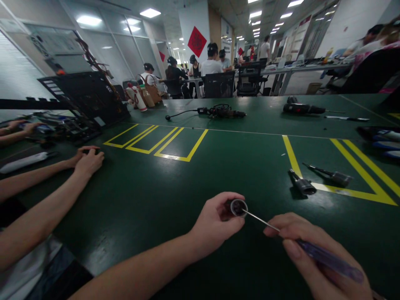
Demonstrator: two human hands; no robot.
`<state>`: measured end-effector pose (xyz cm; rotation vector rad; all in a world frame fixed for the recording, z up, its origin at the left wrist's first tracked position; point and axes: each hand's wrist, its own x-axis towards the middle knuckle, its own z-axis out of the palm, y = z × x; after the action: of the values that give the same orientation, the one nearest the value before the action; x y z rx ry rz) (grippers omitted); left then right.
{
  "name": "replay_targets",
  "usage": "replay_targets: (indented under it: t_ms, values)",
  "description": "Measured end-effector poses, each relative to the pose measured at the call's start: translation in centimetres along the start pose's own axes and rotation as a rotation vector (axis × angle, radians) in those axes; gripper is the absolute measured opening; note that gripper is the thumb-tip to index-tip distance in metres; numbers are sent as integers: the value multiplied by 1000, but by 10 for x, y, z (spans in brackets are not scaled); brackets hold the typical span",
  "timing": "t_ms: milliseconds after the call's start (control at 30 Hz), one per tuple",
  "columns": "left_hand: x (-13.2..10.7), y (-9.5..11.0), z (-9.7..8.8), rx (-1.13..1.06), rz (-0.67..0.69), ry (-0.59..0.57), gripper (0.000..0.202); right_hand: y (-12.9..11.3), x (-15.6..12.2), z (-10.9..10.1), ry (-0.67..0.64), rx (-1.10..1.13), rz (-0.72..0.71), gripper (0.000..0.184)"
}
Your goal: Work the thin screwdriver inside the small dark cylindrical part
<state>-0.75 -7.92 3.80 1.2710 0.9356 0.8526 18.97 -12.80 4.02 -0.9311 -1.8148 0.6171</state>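
My left hand point(215, 223) is closed around a small dark cylindrical part with a pale round rim point(238, 207), its open end facing me. My right hand point(315, 250) grips a screwdriver point(331, 259) by its translucent purple handle. The screwdriver's thin metal shaft points left, and its tip reaches the mouth of the cylindrical part; whether it touches anything inside cannot be made out. Beyond my right hand, two dark metal parts with round cup ends and thin shafts lie on the table, one nearer point(303, 185) and one farther right point(336, 176).
Yellow tape outlines point(171, 157) mark the green table point(150, 221). A corded tool point(223, 111) and a power drill point(303, 108) lie toward the back. At left, another person's hands point(89, 160) hold something small. A dark machine frame point(84, 98) stands behind them.
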Motion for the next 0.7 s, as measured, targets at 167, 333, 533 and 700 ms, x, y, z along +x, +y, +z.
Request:
replay_targets:
  t_ms: [167, 333, 533, 700]
  values:
    - [27, -2, -10, 128, 71, -14, 54, 7, 4, -5, 112, 228, 233, 13]
    - [68, 3, -24, 521, 311, -48, 33, 17, 20, -7, 224, 436, 372, 9]
    - [106, -9, -18, 424, 351, -117, 40, 30, 29, -7, 300, 484, 513, 21]
    - [115, -19, -9, 534, 402, -187, 30, 36, 21, -7, 195, 404, 547, 22]
